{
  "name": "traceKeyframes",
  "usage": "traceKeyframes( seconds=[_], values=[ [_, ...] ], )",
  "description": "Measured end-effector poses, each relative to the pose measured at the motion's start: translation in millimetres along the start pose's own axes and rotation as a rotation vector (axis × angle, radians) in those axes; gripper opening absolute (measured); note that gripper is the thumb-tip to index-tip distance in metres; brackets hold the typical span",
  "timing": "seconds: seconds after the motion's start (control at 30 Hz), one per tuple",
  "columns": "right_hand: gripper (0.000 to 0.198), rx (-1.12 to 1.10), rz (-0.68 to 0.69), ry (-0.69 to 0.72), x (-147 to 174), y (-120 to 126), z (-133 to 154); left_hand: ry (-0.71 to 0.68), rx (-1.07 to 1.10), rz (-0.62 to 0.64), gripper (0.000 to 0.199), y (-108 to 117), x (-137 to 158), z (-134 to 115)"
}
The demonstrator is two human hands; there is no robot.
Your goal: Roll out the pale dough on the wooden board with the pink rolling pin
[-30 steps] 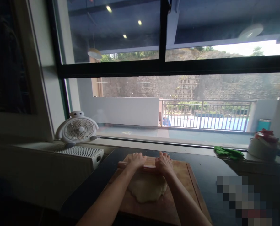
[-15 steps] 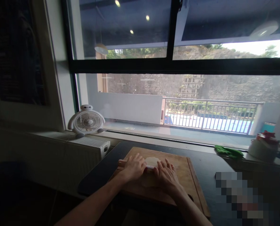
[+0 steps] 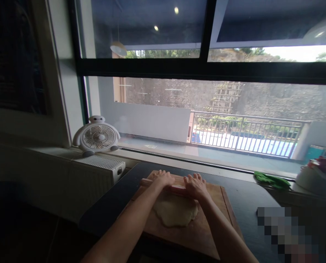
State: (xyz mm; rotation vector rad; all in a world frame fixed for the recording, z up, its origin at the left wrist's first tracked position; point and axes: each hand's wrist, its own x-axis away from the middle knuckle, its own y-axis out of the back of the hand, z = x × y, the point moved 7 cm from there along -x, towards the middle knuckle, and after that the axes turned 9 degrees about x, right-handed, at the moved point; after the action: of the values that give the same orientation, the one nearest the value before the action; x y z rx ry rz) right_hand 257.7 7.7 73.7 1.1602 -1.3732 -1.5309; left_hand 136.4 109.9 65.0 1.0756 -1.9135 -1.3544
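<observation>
A wooden rolling pin (image 3: 146,182) lies crosswise near the far side of a wooden cutting board (image 3: 218,199). My left hand (image 3: 163,179) is over its left part, fingers curving forward across it. To the right, my right hand (image 3: 195,185) presses on the pin in the same way. Between the hands shows a reddish, printed-looking stretch of the pin. A flattened sheet of pale dough (image 3: 175,212) with an uneven edge spreads on the board, on the near side of the pin. My palms and the underside of the pin are hidden.
The board rests on a dark table (image 3: 242,197) below a large window. A white fan (image 3: 98,137) stands at the left on the sill. On the right sill are a green cloth (image 3: 272,180) and a pale container with a red top (image 3: 316,175). A blurred-out patch covers the lower right.
Both hands have pushed the rolling pin forward, away from me, toward the board's far edge. More of the dough shows on the near side. The view has tilted slightly.
</observation>
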Motion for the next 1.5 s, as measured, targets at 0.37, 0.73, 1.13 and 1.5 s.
traceKeyframes(
  seconds=[0.37, 0.73, 1.13, 1.5],
  values=[
    [0.057, -0.026, -0.202, 0.146, 121, -11, 36, -0.158, -0.069, 0.100, 0.052, -2, 96, 5],
    [0.047, -0.087, -0.114, 0.099, 51, 8, 19, -0.061, -0.056, 0.098, 0.047, -7, 46, -3],
    [0.051, -0.073, -0.145, 0.051, 55, 3, 18, -0.051, -0.042, -0.049, 0.048, -5, 47, -5],
    [0.053, -0.074, -0.168, 0.156, 129, -9, 19, -0.242, -0.075, -0.147, 0.048, -4, 124, -25]
  ],
)
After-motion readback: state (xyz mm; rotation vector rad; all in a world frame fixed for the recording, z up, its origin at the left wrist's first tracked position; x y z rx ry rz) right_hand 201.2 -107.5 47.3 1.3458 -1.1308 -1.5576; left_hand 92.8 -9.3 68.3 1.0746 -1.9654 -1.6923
